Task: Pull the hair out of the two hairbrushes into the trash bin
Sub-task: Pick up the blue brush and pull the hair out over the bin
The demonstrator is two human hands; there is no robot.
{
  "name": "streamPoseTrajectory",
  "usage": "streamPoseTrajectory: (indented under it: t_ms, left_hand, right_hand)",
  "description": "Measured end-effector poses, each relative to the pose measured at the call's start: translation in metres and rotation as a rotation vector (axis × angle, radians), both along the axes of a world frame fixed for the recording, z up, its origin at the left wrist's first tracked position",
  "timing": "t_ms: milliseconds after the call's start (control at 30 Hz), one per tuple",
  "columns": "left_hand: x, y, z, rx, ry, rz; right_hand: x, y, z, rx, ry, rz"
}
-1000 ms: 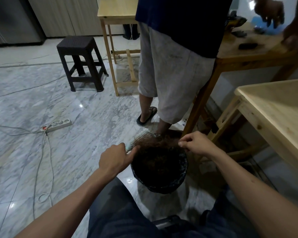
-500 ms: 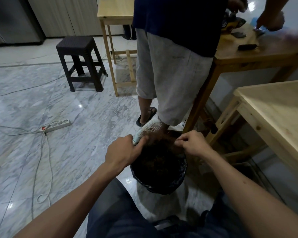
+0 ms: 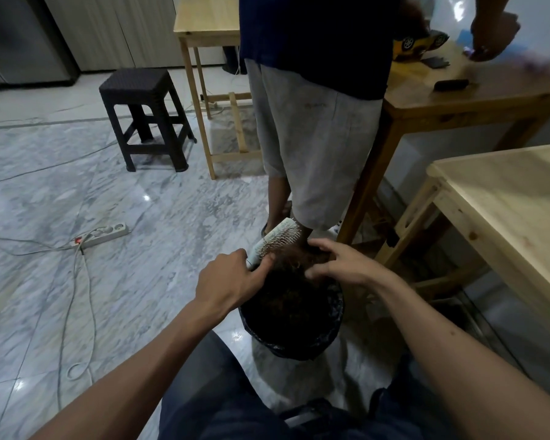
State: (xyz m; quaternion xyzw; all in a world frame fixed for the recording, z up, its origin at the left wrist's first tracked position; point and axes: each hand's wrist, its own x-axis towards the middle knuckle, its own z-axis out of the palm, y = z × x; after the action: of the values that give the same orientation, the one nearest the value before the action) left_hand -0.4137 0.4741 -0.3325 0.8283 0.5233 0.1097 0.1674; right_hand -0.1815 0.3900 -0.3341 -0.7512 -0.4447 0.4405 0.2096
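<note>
A white round hairbrush point(image 3: 275, 239) with pale bristles is gripped by its handle in the left hand point(image 3: 232, 281), its long axis slanted up and away to the right. Brown hair point(image 3: 294, 260) is pinched by the right hand point(image 3: 340, 265), directly above the black-lined trash bin point(image 3: 294, 341).
</note>
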Motion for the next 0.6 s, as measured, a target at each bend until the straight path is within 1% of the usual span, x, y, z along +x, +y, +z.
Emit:
streamPoseTrajectory:
  t_ms: [67, 133, 200, 267, 367, 500, 600]
  left_hand:
    - [0.003, -0.003, 0.004, -0.025, -0.016, -0.005]
    - [0.005, -0.005, 0.008, -0.041, -0.034, -0.007]
    - [0.006, -0.004, 0.011, -0.052, -0.061, 0.008]
    - [0.006, -0.002, 0.013, -0.035, -0.074, 0.030]
    - [0.005, 0.003, 0.017, -0.044, -0.097, 0.068]
    - [0.006, 0.007, 0.024, -0.074, -0.197, 0.144]
    - [0.006, 0.011, 0.033, -0.058, -0.287, 0.199]
  right_hand:
    - [-0.005, 0.001, 0.000, 0.115, 0.115, -0.010]
    - [-0.011, 0.002, -0.004, 0.179, 0.100, -0.031]
    - [-0.012, 0.002, -0.008, 0.196, 0.023, -0.072]
    - [-0.011, 0.001, -0.011, 0.176, -0.062, -0.105]
    - [-0.006, -0.005, -0.017, 0.138, -0.126, -0.161]
    - [0.001, -0.008, -0.028, 0.071, -0.191, -0.202]
    - [0.006, -0.011, -0.037, -0.005, -0.243, -0.260]
